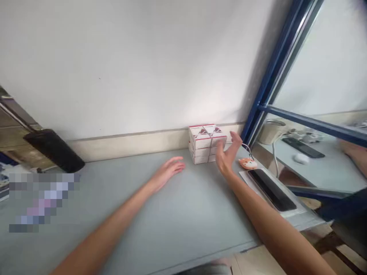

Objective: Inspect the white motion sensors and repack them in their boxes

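Boxes (202, 144), white with red edges, stand together as one block on the grey table (177, 217), close to the wall (143, 68), and a thin string (210, 147) is crossed over their top. From where I stand, I see this block between the two hands of the person, but not in the middle: the right hand (228, 152) is clearly the nearer one, just at the right end of the boxes and partly in front of them. From this right hand the boxes lie to the left and a little behind; from the left hand (169, 173) they lie to the right and farther away, with table visible in the gap. Their front side runs across, roughly from one hand toward the other, but the right end is covered, so I cannot say surely which way is the longest. The right hand is spread, thumb well away from the fingers, and it holds nothing; whether the thumb touches the boxes, I cannot tell. The left hand is also open, its fingers loosely extended toward the boxes, and empty. Beside the right wrist are an orange toy (248, 163) and a dark phone (271, 189).
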Motion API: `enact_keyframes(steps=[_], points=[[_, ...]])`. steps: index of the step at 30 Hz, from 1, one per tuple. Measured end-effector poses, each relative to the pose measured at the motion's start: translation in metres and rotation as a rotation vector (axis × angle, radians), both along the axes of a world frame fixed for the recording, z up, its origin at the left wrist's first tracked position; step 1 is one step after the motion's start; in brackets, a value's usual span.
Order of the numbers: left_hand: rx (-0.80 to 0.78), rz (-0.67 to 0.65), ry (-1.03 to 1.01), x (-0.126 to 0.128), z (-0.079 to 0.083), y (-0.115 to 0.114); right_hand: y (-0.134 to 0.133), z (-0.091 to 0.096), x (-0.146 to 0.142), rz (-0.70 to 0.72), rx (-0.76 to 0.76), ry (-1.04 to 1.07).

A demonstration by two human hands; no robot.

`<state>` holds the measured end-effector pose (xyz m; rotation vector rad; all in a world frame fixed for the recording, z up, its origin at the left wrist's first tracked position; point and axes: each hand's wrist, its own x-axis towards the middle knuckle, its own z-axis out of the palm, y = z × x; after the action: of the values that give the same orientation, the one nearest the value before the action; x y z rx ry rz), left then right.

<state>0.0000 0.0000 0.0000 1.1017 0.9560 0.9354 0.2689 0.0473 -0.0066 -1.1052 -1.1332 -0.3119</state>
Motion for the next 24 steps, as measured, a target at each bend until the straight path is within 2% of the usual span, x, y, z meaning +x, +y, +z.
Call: enact_keyframes(steps=[3,5,9,13,19,22,24], points=[[0.000,0.041,-0.009,-0.040,-0.006,-0.021,-0.013,0.011,-0.012,0.091,-0.021,-0.248],[0.020,0.098,-0.055,-0.055,-0.011,-0.028,-0.021,0.015,-0.023,0.125,-0.072,-0.409],[0.033,0.145,-0.133,-0.060,-0.015,-0.029,-0.027,0.011,-0.041,0.117,-0.224,-0.614],[-0.030,0.119,-0.169,-0.057,-0.012,-0.031,-0.021,0.004,-0.040,0.076,-0.293,-0.672],[-0.053,0.091,-0.177,-0.062,-0.014,-0.033,-0.013,0.002,-0.030,0.048,-0.165,-0.668],[-0.059,0.078,-0.174,-0.064,-0.016,-0.032,-0.012,0.004,-0.027,0.040,-0.049,-0.657],[-0.047,0.074,-0.161,-0.064,-0.016,-0.032,-0.015,0.006,-0.027,0.090,0.047,-0.633]])
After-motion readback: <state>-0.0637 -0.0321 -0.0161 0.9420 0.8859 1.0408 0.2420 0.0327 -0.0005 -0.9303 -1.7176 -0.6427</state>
